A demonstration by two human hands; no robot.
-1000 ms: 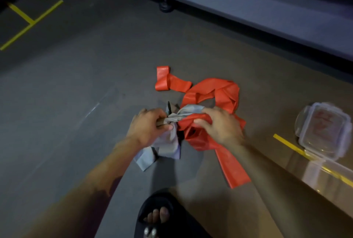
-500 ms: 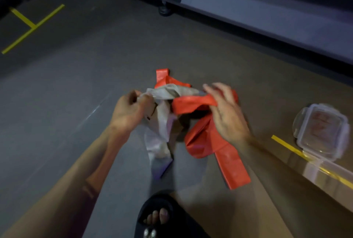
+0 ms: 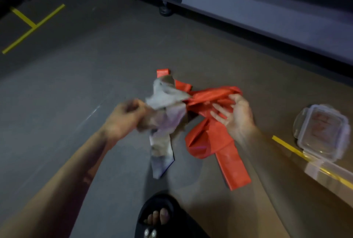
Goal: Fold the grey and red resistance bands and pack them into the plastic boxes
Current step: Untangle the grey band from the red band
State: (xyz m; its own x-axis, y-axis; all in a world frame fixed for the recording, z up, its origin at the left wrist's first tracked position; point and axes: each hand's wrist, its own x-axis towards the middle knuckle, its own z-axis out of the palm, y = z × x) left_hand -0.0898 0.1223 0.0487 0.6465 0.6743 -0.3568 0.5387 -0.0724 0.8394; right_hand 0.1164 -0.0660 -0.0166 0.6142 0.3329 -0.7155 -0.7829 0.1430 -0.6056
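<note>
Here left hand (image 3: 126, 117) grips grey band (image 3: 164, 104); tail hangs down.

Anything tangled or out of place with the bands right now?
Yes: the grey band and red band are bunched together between the hands, not folded. The plastic box sits apart on the floor, lid shut.
</note>
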